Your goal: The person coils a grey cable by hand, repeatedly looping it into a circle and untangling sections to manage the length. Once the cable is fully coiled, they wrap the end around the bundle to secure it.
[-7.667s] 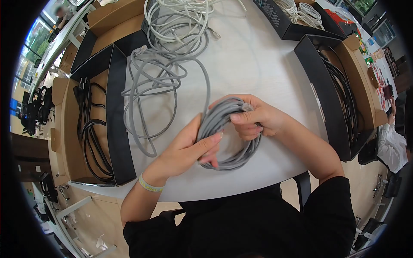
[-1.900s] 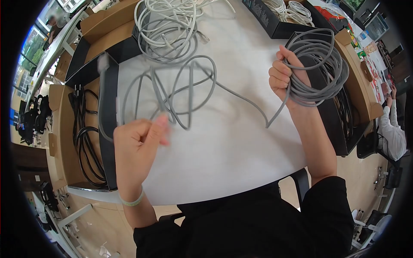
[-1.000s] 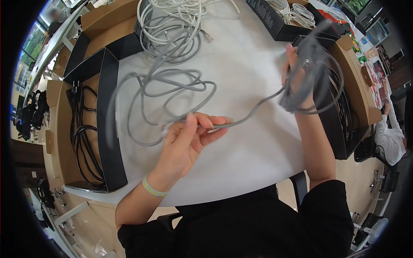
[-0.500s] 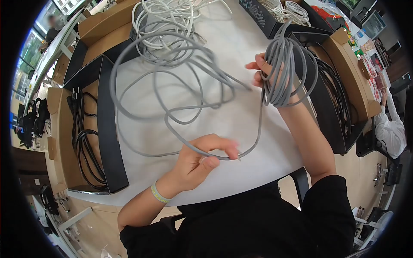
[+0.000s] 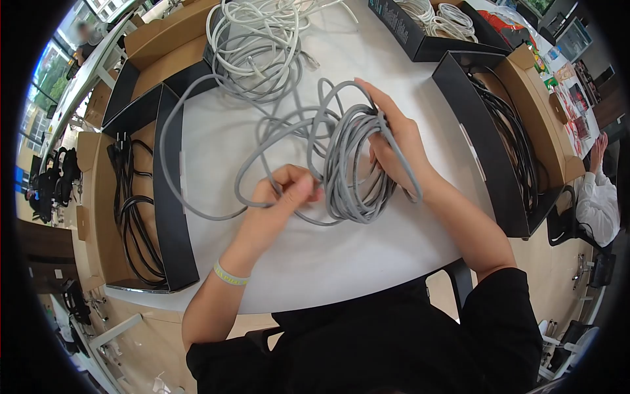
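Note:
A thick coil of grey cable [image 5: 354, 174] hangs over the middle of the table, with my right hand [image 5: 403, 144] closed around its right side. My left hand [image 5: 282, 197], left of the coil, has its fingers pinched on a loose run of the same cable. Wide grey loops [image 5: 172, 125] spread from there to the left and back. Behind them lies a tangled heap of white and grey cables [image 5: 259, 49], with a small plug at its right edge. My fingertips on the right are partly hidden by the coil.
At the left, an open black box [image 5: 172, 217] holds black power cords [image 5: 125, 210]; another open box [image 5: 157, 62] stands behind it. On the right, one box [image 5: 459, 138] contains black cables, and a box farther back [image 5: 420, 43] holds white ones. A person in white [image 5: 597, 207] sits at far right.
My right hand has brought the coil left and toward me, closer to my left hand. My left hand has moved up and left, and the loose grey loops have shifted.

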A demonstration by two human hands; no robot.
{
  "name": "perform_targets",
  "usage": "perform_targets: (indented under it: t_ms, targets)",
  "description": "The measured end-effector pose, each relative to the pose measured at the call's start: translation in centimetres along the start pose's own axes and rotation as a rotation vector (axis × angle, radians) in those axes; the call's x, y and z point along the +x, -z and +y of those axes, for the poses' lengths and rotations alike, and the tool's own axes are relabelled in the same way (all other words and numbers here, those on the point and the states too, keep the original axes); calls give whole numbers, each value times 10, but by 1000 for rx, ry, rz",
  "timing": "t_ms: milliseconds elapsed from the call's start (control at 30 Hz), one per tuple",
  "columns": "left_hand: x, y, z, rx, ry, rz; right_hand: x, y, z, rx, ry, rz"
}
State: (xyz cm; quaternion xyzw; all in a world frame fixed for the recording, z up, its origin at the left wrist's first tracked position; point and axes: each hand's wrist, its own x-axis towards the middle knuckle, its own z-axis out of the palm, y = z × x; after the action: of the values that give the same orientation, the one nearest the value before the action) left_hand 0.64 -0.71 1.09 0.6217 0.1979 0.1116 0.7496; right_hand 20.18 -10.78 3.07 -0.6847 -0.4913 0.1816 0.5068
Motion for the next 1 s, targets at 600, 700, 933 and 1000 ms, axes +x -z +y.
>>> perform_targets:
  t_ms: [600,700,933,1000]
  targets:
    - [-6,6,9,-387,-26,-612,15,16,27,744,-239,3]
    - [-2,-5,10,-367,-210,-974,12,16,19,715,-299,3]
    - [-23,-6,13,-812,-243,-638,14,7,21,813,-379,-31]
    - [-15,0,19,-779,-324,-582,15,9,23,759,-388,-35]
